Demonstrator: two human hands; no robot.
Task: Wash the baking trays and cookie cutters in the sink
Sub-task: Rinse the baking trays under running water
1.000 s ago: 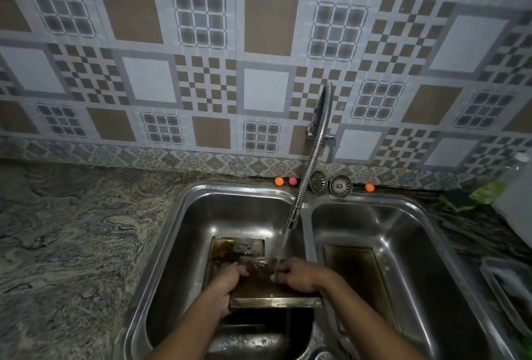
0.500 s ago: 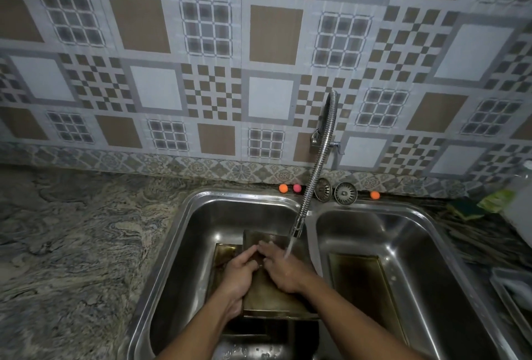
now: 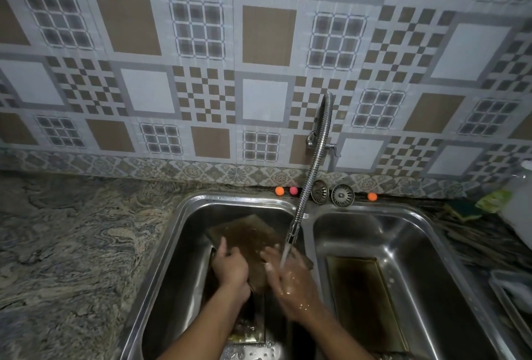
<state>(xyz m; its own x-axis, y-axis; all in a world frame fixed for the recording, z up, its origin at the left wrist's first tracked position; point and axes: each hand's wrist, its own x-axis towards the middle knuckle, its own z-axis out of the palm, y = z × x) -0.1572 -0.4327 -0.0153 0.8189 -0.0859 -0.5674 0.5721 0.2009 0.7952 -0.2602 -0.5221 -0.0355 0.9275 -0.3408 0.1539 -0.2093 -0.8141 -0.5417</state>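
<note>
Left basin of the double sink point(image 3: 224, 198): I hold a brown-stained baking tray point(image 3: 247, 234) tilted, far edge raised toward the wall. Left hand point(image 3: 230, 269): grip clamped on the tray's left edge, fingers curled round it. Right hand point(image 3: 290, 277): flat on the tray face, fingers spread, grip apart, wet, slightly blurred. Water stream point(image 3: 285, 256) from the flexible faucet point(image 3: 313, 181) lands on my right hand. Second tray point(image 3: 249, 331) lies below in the same basin, partly hidden by my arms. Third tray point(image 3: 362, 302) lies flat in the right basin. Two strainers point(image 3: 342, 195) stand on the back ledge. Marbled worktop point(image 3: 72, 244) to the left.
</note>
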